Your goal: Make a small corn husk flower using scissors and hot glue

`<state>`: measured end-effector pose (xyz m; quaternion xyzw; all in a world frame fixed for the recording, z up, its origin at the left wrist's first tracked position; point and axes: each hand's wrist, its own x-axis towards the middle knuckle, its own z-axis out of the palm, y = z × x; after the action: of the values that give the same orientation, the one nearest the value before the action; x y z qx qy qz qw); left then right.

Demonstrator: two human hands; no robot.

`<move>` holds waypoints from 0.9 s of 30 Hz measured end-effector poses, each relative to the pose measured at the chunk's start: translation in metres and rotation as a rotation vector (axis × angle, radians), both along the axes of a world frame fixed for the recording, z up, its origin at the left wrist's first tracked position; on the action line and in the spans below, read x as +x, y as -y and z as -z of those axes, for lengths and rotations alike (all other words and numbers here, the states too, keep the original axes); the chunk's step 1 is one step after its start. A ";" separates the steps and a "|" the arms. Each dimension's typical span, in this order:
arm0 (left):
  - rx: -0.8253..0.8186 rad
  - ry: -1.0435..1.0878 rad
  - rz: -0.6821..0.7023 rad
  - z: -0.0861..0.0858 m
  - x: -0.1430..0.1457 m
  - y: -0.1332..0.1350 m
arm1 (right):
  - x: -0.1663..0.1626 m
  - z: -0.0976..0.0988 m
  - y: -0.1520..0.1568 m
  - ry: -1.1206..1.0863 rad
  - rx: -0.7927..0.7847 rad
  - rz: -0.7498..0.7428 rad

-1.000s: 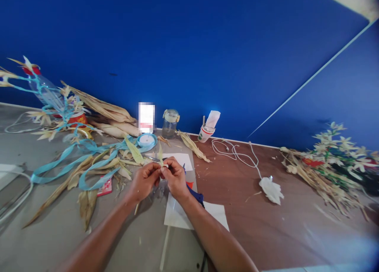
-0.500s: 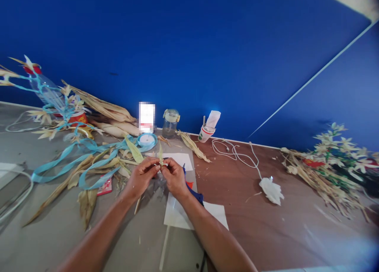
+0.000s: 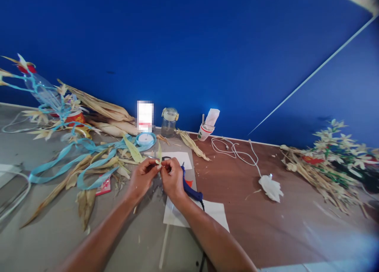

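Observation:
My left hand and my right hand meet at the fingertips above the table, both pinched on a small pale corn-husk piece whose pointed leaf sticks up between them. A blue glue gun lies just right of my right wrist, resting on white paper. Another white sheet lies beyond the hands. Loose husk strips and light blue ribbon spread to the left of my left hand.
A blue ribbon spool, a glass jar and a paper cup stand by the blue wall. A white cable runs to a white charger. Husk flowers lie far right; a bottle with flowers far left.
Both hands shifted slightly up and left, still working the husk piece between the fingertips. More of the blue glue gun shows beside my right wrist.

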<state>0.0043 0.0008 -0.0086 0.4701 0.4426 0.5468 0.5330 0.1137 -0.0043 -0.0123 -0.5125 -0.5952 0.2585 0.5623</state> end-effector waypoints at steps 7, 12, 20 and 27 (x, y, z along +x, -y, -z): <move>-0.019 0.045 -0.001 0.003 -0.002 -0.002 | 0.005 -0.003 -0.003 0.092 -0.032 -0.065; -0.007 -0.010 -0.014 0.002 -0.008 -0.005 | 0.016 -0.018 -0.010 -0.090 -0.234 -0.218; 0.151 -0.233 0.042 -0.007 -0.006 0.000 | 0.017 -0.028 -0.012 -0.376 -0.475 -0.250; 0.208 -0.278 0.058 0.001 -0.008 -0.003 | 0.019 -0.032 -0.010 -0.391 -0.497 -0.252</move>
<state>-0.0033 0.0040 -0.0093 0.6064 0.4394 0.5038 0.4306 0.1323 0.0061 0.0192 -0.4969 -0.4535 0.5567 0.4873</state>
